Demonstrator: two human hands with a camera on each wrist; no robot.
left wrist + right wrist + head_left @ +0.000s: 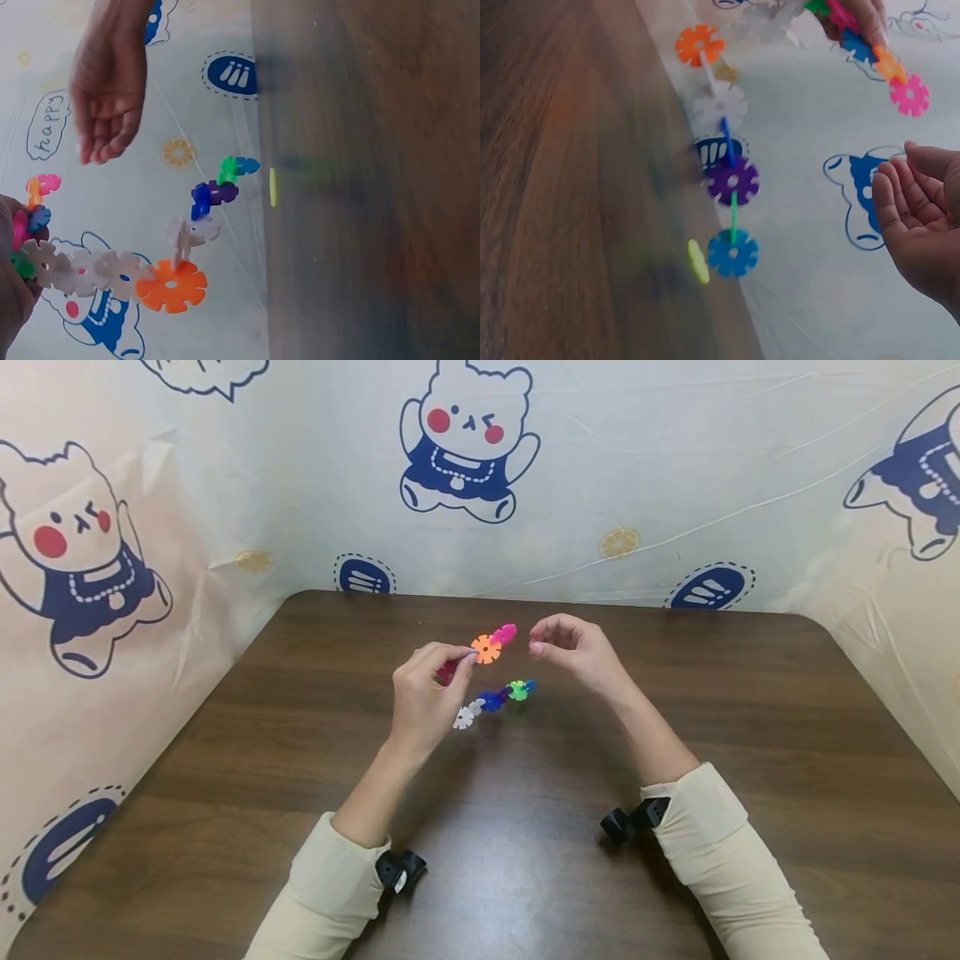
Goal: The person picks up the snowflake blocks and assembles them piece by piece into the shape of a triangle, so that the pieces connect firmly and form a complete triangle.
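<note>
My left hand (427, 693) pinches a chain of interlocking plastic snowflake discs near one end. Beyond the fingertips stick out an orange disc (486, 649) and a pink disc (505, 634). The rest hangs in a curve: white discs (82, 271), a large orange disc (172, 286), a purple disc (733, 181) and a blue disc (733, 253) at the free end. Some discs are hidden by the left fingers. My right hand (577, 652), fingers loosely bent, holds nothing and is apart from the pink end.
The brown wooden table (525, 827) lies below. A yellow disc (697, 261) shows edge-on near the chain's free end; whether it touches the chain or table I cannot tell. A printed sheet (315, 468) rises behind the table. Black wrist cameras sit on both cuffs.
</note>
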